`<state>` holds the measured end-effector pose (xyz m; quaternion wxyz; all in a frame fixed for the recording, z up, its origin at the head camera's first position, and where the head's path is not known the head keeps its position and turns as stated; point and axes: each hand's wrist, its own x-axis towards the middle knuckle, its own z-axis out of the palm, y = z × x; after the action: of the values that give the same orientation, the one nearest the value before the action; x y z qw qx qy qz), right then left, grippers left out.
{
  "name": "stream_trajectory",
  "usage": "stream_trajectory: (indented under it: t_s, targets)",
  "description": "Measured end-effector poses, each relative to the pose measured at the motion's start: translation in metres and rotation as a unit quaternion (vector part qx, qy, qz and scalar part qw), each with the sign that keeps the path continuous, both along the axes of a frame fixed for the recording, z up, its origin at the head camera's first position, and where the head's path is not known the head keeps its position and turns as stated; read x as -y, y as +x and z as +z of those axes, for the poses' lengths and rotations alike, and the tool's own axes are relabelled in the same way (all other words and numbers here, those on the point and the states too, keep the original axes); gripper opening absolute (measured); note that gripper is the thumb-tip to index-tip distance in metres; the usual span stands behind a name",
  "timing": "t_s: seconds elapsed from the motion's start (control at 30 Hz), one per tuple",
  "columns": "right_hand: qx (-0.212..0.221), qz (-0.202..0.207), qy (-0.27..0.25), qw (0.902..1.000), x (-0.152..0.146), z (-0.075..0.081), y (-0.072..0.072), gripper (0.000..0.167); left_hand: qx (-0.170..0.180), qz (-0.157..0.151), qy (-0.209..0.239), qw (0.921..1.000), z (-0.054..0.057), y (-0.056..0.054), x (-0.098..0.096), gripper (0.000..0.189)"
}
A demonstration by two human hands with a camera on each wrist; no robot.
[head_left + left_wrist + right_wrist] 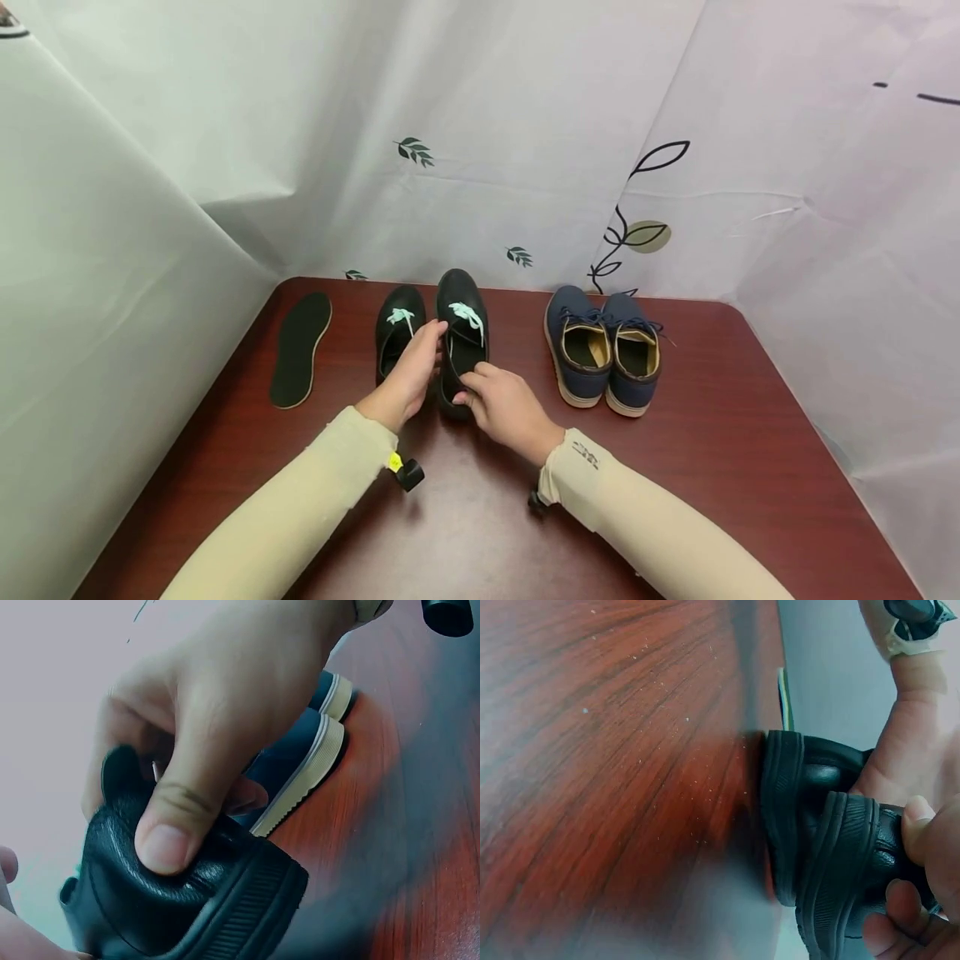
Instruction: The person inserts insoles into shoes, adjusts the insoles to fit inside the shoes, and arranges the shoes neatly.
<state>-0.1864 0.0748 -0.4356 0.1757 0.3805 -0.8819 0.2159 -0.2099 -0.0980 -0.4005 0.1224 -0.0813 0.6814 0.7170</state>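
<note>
A black shoe [459, 292] with pale green laces, toe pointing away, is between both hands. In the right wrist view its sole is off the table, higher than the other black shoe's. My left hand [411, 373] holds its left side, fingertips at the opening's edge. With my right hand [510, 408] I pinch the heel [161, 892]: the thumb presses on the outer leather and the fingers reach over the rim, partly hidden. The second black shoe [401, 304] stands just left, partly covered by the left hand and forearm.
Toward the left edge of the red-brown table [465, 517] lies a dark insole [302, 350]. A pair of navy shoes [573, 333] with tan soles stands on the right. White printed curtains [480, 108] enclose the back and sides.
</note>
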Motion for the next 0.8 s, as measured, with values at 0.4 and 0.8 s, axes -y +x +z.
stream_trajectory:
  t_s: [0.4, 0.8]
  targets:
    - [0.039, -0.013, 0.022, 0.9989, 0.011, -0.016, -0.014, 0.014, -0.014, -0.042, -0.099, 0.9941, 0.001, 0.004, 0.001, 0.068]
    - [0.058, -0.001, 0.045, 0.9973, 0.028, -0.025, -0.025, 0.025, -0.065, -0.047, -0.114, 0.9903, -0.003, 0.025, -0.004, 0.065]
